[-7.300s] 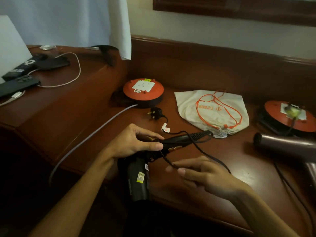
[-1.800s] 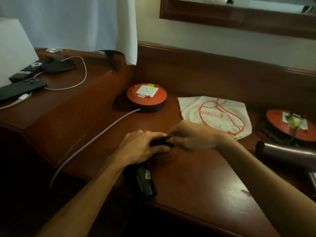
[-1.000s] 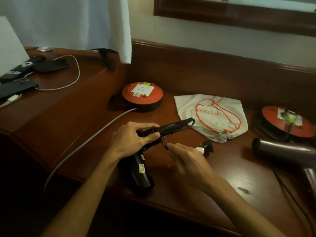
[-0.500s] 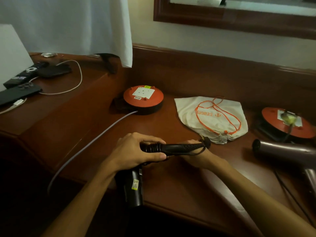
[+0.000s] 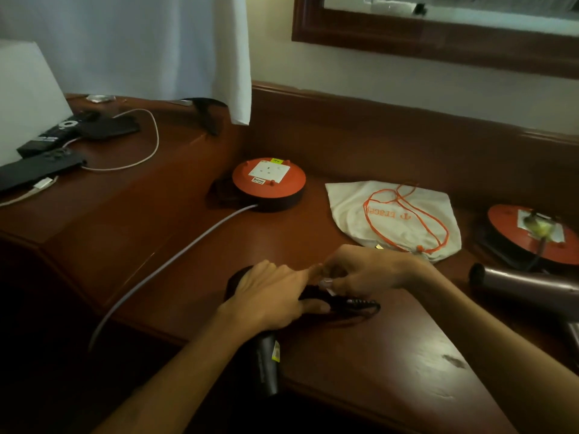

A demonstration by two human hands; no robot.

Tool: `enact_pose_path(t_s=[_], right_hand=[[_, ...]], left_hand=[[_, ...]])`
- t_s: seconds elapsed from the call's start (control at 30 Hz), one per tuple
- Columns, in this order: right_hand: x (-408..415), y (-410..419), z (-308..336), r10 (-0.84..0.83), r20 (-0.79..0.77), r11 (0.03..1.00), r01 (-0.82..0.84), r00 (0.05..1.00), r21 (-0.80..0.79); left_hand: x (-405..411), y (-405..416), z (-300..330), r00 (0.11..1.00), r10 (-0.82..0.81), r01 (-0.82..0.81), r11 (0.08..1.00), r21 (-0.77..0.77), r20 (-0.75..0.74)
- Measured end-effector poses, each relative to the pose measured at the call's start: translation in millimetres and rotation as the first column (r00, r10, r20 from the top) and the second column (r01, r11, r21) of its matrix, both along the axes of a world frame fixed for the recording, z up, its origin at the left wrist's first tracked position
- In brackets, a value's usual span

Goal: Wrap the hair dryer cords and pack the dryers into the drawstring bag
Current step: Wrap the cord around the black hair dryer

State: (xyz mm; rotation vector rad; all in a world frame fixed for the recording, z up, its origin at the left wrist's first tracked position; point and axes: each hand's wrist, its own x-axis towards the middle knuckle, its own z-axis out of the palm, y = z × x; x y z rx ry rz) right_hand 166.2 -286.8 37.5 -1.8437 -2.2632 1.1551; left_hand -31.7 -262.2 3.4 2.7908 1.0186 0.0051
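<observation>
The black hair dryer (image 5: 268,364) lies at the near edge of the wooden desk (image 5: 376,364), its matte barrel pointing toward the camera and out over the edge, a small yellow-green sticker on its side. Its handle runs to the right across the desktop and ends in a ribbed strain relief (image 5: 360,303), where the thin black cord (image 5: 374,309) loops out. The left hand (image 5: 272,297) lies over the dryer where barrel meets handle, fingers curled round it and thumb along the handle's near side. The right hand (image 5: 365,274) sits just above the handle, fingertips pinching something small with a white tag; what exactly it pinches is hidden by the fingers. Just beyond the right hand lies the cream drawstring bag (image 5: 398,220), flat, orange drawcord (image 5: 407,217) looped on top. A second, bronze-toned hair dryer (image 5: 526,285) rests at the right. Two orange extension reels (image 5: 268,183) (image 5: 532,236) stand farther back, a grey cable (image 5: 175,261) trailing from the left one.
</observation>
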Motion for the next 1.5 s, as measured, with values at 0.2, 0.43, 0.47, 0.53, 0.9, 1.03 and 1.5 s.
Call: enact_pose_path(t_s=[0.2, 0.43, 0.47, 0.53, 0.9, 1.03, 1.5], right_hand=[[-8, -23, 14, -0.041, 0.053, 0.983, 0.031, 0.998, 0.183], [-7, -49, -21, -0.254, -0.105, 0.812, 0.271, 0.961, 0.516], [-13, -53, -32, -0.249, -0.138, 0.745, 0.281, 0.958, 0.605], [-24, -57, -52, -0.202, -0.256, 0.634, 0.325, 0.945, 0.701], [-13, -60, -72, -0.171, -0.133, 0.591, 0.210, 0.976, 0.779], [-4, -90, -62, -0.424, -0.615, 0.334, 0.746, 0.665, 0.576], [-10, -37, -92, -0.378, -0.884, 0.463, 0.771, -0.275, -0.438]], left_hand=[[-8, 9, 0, 0.978, 0.106, -0.088, 0.990, -0.106, 0.180], [-13, 13, -4, 0.887, 0.334, -0.276, 0.937, -0.213, 0.318], [-12, 13, -5, 0.876, 0.354, -0.299, 0.932, -0.205, 0.329], [-10, 13, -5, 0.857, 0.381, -0.337, 0.924, -0.182, 0.347], [15, 28, 7, 0.881, 0.451, -0.402, 0.872, -0.281, 0.141], [12, 35, 2, 0.832, 0.507, -0.438, 0.850, -0.292, 0.227], [-2, 37, 1, 0.732, 0.542, -0.451, 0.840, -0.303, 0.412]])
